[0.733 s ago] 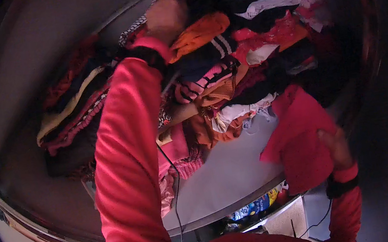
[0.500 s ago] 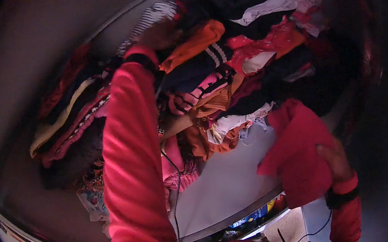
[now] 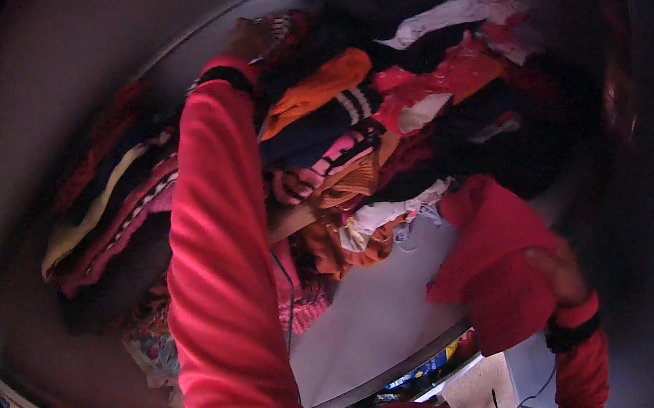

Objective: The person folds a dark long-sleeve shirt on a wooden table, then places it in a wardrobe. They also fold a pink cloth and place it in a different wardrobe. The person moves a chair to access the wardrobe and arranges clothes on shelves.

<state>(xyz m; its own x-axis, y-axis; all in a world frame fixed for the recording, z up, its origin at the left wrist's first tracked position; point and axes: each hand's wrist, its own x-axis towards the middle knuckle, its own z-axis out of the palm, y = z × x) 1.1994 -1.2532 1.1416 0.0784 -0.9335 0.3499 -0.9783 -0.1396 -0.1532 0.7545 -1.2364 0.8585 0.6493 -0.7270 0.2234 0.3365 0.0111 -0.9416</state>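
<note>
My right hand is closed on the edge of a folded red cloth garment, its thumb on top, over the right front of the shelf. My left arm reaches across to the back of the clothes pile. There my left hand is at a black-and-white striped garment, its fingers dim and hard to make out. Just nearer lie an orange folded garment and a dark blue garment with white stripes.
Stacked clothes fill the left of the shelf. Red, white and black garments lie heaped at the right. A thin dark cord runs beside my left arm. Below the front edge, blue and yellow packaging shows.
My left hand has moved left and farther back over the striped garment, which now shows to its right. The right hand keeps hold of the red garment, nearly still.
</note>
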